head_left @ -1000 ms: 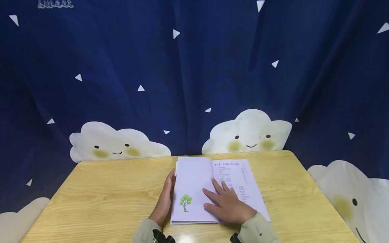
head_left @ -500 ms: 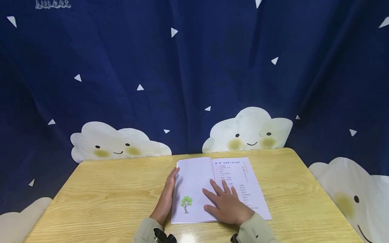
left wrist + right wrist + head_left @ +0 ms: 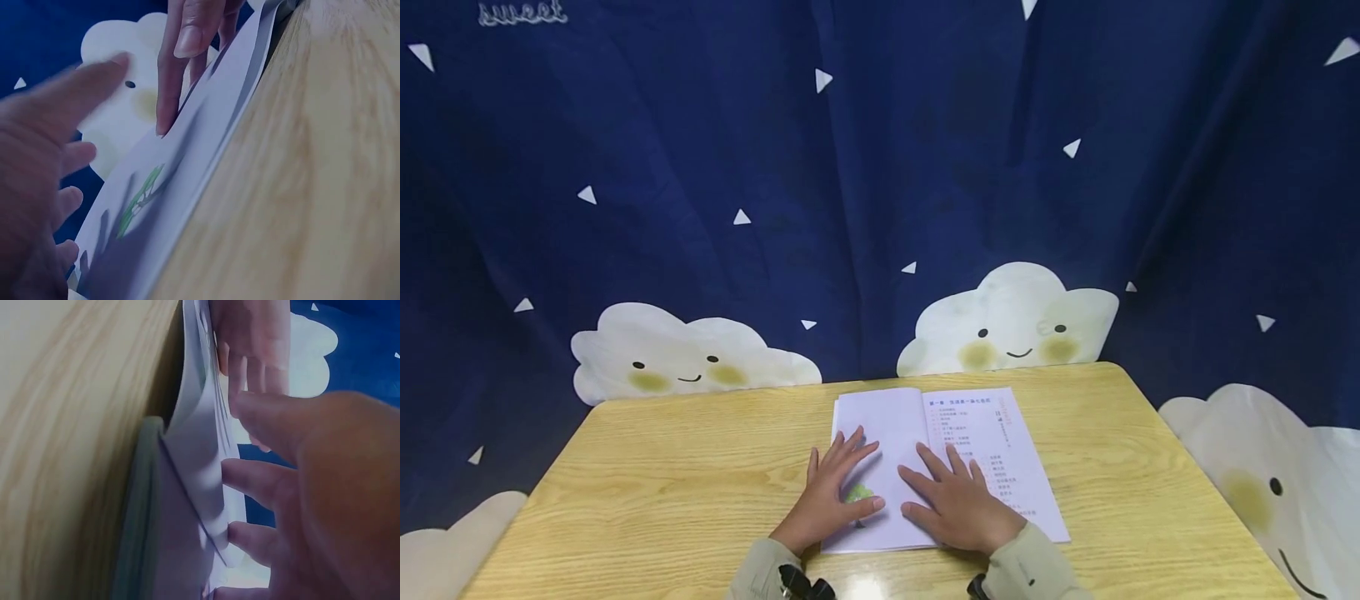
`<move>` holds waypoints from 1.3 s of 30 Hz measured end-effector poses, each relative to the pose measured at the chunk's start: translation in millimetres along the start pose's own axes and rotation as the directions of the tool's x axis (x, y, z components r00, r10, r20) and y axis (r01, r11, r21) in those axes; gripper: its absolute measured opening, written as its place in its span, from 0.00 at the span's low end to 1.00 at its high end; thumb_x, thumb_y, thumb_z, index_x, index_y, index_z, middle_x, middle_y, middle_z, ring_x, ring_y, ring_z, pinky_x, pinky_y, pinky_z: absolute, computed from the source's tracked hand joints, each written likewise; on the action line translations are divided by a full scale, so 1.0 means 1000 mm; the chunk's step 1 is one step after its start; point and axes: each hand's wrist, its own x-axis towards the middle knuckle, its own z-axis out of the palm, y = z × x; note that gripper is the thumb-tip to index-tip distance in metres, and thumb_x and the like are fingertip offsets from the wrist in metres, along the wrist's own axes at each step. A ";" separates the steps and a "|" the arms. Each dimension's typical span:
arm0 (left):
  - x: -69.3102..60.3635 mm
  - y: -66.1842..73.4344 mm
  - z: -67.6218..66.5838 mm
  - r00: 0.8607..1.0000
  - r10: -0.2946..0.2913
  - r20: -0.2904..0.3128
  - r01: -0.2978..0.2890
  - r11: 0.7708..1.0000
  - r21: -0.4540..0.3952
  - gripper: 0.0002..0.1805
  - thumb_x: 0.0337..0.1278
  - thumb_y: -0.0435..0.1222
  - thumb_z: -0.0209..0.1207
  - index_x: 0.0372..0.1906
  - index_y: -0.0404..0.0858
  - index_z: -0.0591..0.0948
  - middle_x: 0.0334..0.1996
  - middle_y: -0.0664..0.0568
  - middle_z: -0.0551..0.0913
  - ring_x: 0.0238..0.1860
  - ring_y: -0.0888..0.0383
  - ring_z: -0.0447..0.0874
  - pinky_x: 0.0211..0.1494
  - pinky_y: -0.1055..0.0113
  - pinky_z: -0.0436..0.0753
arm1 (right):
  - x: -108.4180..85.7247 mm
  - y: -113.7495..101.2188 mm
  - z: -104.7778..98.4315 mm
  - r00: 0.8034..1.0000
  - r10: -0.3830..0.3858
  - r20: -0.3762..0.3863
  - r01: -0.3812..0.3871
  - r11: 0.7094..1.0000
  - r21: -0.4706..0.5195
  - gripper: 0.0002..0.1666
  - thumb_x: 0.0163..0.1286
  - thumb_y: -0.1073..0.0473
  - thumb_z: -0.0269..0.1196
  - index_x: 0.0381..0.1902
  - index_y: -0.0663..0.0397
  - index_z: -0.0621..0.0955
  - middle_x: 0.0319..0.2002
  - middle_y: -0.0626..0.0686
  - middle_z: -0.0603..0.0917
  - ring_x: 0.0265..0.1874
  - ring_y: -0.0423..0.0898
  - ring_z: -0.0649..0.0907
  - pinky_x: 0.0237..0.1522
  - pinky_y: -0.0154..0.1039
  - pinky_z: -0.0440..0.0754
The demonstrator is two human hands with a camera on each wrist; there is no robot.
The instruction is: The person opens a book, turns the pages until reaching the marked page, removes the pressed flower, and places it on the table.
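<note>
- Curtain (image 3: pixel 662 125): dark blue, white triangles, smiling clouds along its lower part; hangs behind the table.
- Table (image 3: pixel 685 467): pale yellow wood grain, rounded far corners.
- Book (image 3: pixel 883 437): lies open on the table, near its front, under both hands. White pages; the left page bulges softly toward the fold, page edges showing along its outer side. Left page mostly blank, right page printed in lines.
- Right hand (image 3: pixel 970 508): fingers spread wide, laid across the fold. Thumb, index and middle tips over the left page, the other two over the right; palm over the lower right page. Left wrist view shows a fingertip meeting the paper.
- Left hand (image 3: pixel 824 504): fingers spread, over the outer part of the left page, little finger out past the book's edge. Finger shadows on the paper; cannot tell whether every tip is clear of it.
- Tree picture (image 3: pixel 857 492): green crown, low on the left page, partly behind the left thumb.
- Heading (image 3: pixel 959 402): blue characters atop the right page.
</note>
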 end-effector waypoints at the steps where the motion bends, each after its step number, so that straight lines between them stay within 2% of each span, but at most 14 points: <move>1: 0.000 0.000 0.000 1.000 0.004 0.006 -0.004 1.000 0.018 0.41 0.50 0.55 0.67 0.70 0.50 0.69 0.75 0.49 0.55 0.75 0.38 0.42 0.67 0.32 0.29 | 0.000 0.000 -0.001 1.000 -0.001 0.003 0.001 1.000 -0.002 0.32 0.73 0.36 0.48 0.68 0.42 0.71 0.73 0.58 0.60 0.68 0.74 0.57 0.59 0.76 0.56; 5: 0.002 0.001 0.000 1.000 0.024 0.011 -0.025 0.997 0.071 0.45 0.44 0.57 0.68 0.70 0.50 0.68 0.75 0.49 0.56 0.74 0.37 0.42 0.67 0.31 0.30 | 0.000 -0.002 -0.004 1.000 -0.008 0.012 0.008 1.000 -0.004 0.31 0.73 0.37 0.48 0.68 0.43 0.72 0.73 0.59 0.61 0.67 0.74 0.57 0.58 0.77 0.56; 12: 0.003 0.000 0.002 1.000 0.026 0.017 -0.028 0.985 0.168 0.46 0.42 0.61 0.67 0.69 0.51 0.69 0.74 0.48 0.58 0.74 0.37 0.44 0.67 0.30 0.34 | -0.001 -0.003 -0.012 0.999 -0.031 0.036 0.031 1.000 0.002 0.30 0.74 0.38 0.47 0.66 0.43 0.73 0.71 0.59 0.63 0.66 0.74 0.60 0.58 0.76 0.59; 15: 0.005 -0.001 0.002 0.999 0.014 0.035 -0.021 0.982 0.187 0.46 0.42 0.63 0.66 0.69 0.51 0.69 0.74 0.48 0.59 0.74 0.38 0.45 0.67 0.31 0.33 | 0.000 0.001 -0.018 0.998 -0.047 0.040 0.045 0.998 0.050 0.30 0.74 0.38 0.48 0.66 0.45 0.74 0.71 0.60 0.64 0.66 0.73 0.62 0.59 0.74 0.60; 18: 0.006 0.000 0.002 0.999 0.002 0.054 -0.013 0.978 0.209 0.46 0.42 0.64 0.65 0.69 0.50 0.70 0.73 0.48 0.60 0.75 0.39 0.45 0.67 0.32 0.31 | 0.001 0.010 -0.025 0.999 -0.030 0.028 0.026 0.992 0.127 0.33 0.73 0.37 0.49 0.66 0.48 0.73 0.70 0.63 0.64 0.67 0.69 0.63 0.63 0.68 0.61; 21: 0.007 0.000 0.003 0.997 -0.010 0.072 -0.007 0.972 0.234 0.46 0.43 0.65 0.64 0.69 0.49 0.70 0.73 0.47 0.60 0.74 0.39 0.46 0.68 0.32 0.31 | 0.002 0.021 -0.034 1.000 0.005 -0.007 -0.003 0.984 0.179 0.35 0.71 0.35 0.51 0.67 0.50 0.73 0.69 0.64 0.65 0.68 0.63 0.64 0.65 0.63 0.62; 27: 0.008 0.001 0.003 0.996 -0.019 0.088 -0.003 0.970 0.243 0.46 0.42 0.65 0.64 0.69 0.49 0.70 0.73 0.47 0.60 0.75 0.39 0.45 0.68 0.33 0.31 | 0.001 0.046 -0.055 0.993 0.097 -0.071 -0.079 0.971 0.225 0.41 0.67 0.36 0.58 0.68 0.55 0.70 0.70 0.65 0.62 0.70 0.64 0.61 0.67 0.63 0.58; 35: 0.003 0.003 0.002 0.994 -0.008 0.110 -0.018 0.972 0.235 0.47 0.41 0.65 0.65 0.69 0.48 0.70 0.73 0.46 0.60 0.74 0.38 0.46 0.67 0.31 0.33 | -0.004 0.090 -0.060 0.956 0.292 -0.041 -0.271 0.925 0.265 0.55 0.54 0.33 0.68 0.72 0.54 0.64 0.73 0.66 0.55 0.71 0.68 0.55 0.67 0.67 0.54; 39: 0.002 0.003 0.000 0.994 0.004 0.111 -0.029 0.973 0.229 0.47 0.42 0.63 0.65 0.69 0.46 0.70 0.73 0.45 0.60 0.74 0.37 0.46 0.67 0.30 0.34 | -0.009 0.106 -0.064 0.945 0.326 -0.027 -0.302 0.901 0.310 0.59 0.51 0.33 0.70 0.73 0.54 0.61 0.74 0.66 0.52 0.71 0.68 0.52 0.67 0.68 0.51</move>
